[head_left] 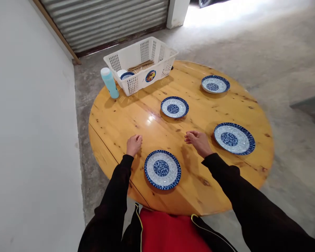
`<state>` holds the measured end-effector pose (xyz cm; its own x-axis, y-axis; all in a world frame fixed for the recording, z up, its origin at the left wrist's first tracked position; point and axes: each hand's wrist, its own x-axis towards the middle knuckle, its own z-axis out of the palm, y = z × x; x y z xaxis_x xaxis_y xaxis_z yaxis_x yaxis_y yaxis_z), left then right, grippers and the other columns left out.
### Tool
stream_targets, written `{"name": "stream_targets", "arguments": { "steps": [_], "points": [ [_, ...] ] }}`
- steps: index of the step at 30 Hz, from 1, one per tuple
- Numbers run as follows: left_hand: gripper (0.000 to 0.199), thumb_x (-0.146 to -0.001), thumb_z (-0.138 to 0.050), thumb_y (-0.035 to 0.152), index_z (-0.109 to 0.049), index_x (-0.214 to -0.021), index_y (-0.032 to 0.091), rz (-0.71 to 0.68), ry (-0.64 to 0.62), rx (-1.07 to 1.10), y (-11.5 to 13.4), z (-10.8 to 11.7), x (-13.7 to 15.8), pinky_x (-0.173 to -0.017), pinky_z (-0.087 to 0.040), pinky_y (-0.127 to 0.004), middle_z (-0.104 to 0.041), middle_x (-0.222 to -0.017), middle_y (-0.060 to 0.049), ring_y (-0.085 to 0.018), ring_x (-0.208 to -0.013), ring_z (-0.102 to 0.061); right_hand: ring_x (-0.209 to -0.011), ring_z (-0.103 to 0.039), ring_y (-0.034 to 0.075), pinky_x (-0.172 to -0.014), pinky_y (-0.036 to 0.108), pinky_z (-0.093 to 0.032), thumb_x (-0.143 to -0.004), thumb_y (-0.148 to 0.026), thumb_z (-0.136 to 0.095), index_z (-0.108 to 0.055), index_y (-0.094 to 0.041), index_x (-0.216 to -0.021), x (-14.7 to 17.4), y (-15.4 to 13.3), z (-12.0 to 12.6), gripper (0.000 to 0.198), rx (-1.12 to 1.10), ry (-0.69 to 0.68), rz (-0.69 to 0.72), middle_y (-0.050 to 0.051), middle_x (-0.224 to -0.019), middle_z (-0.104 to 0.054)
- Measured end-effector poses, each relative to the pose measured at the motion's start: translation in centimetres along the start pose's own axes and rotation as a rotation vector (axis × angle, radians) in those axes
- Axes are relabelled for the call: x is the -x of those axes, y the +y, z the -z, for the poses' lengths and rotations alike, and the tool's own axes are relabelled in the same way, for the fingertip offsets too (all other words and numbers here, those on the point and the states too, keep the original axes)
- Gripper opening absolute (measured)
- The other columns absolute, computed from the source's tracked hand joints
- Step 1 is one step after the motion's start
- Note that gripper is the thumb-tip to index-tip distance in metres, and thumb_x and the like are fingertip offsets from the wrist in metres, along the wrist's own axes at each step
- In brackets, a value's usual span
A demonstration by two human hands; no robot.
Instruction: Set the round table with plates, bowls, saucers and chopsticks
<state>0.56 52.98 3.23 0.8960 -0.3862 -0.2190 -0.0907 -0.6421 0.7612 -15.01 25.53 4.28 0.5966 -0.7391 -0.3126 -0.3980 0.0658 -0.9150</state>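
A white wall (pixel 28 122) fills the left side, and next to it a ribbed metal shutter (pixel 107 17) stands behind the table (pixel 112 126), which is round, wooden and glossy. On the table's far left a light-blue bottle (pixel 110 85) with a white cap stands upright, just beside a white plastic basket (pixel 161 74). Inside the basket a blue-rimmed dish (pixel 127 75) sits at the near left corner, and a bundle of thin brown sticks (pixel 139 65) lies further in. Nearer the person, the left hand (pixel 134 145) comes out of a black sleeve (pixel 118 189), its fingers curled into a loose fist with nothing showing in its grasp; whether it touches the tabletop I cannot tell. Just to its right, the near plate (pixel 162 169) lies face up close to the table's front edge, white with a blue rim and a blue patterned centre. Beyond it, around the middle of the table, lies the middle plate (pixel 174 107), alike in pattern. The right hand (pixel 198 141) is next, fingers folded in and likewise showing nothing held, between the near plate and the right plate (pixel 234 138). The far plate (pixel 215 84) lies toward the back, and the right plate lies nearer, just beside the right hand. At the far right, part of a grey object (pixel 311 106) stands off the table.
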Motion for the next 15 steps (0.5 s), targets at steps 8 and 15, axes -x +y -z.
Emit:
{"name": "stream_targets", "arguments": {
  "steps": [8,15],
  "points": [
    [0.029,-0.097,-0.050,0.030,-0.074,-0.086,0.018,-0.050,-0.122,-0.158,9.0,-6.6,-11.2,-0.080,-0.049,-0.026,-0.078,-0.091,-0.008,-0.021,-0.090,-0.072,-0.046,-0.060,0.009,-0.045,0.017,-0.051,-0.089,-0.008,-0.059,-0.058,-0.015,-0.069,-10.8,-1.9,-1.8,0.021,-0.153,0.129,-0.165,0.001,-0.062,-0.062],
    [0.033,-0.098,-0.054,0.038,-0.076,-0.088,0.016,0.013,-0.158,-0.110,11.0,-12.9,-16.3,-0.090,-0.053,-0.032,-0.080,-0.101,-0.015,-0.027,-0.104,-0.074,-0.045,-0.059,0.010,-0.047,0.018,-0.052,-0.090,-0.008,-0.059,-0.060,-0.015,-0.072,-15.1,-0.9,-3.0,0.019,-0.189,0.106,-0.179,0.001,-0.059,-0.061]
  ]
}}
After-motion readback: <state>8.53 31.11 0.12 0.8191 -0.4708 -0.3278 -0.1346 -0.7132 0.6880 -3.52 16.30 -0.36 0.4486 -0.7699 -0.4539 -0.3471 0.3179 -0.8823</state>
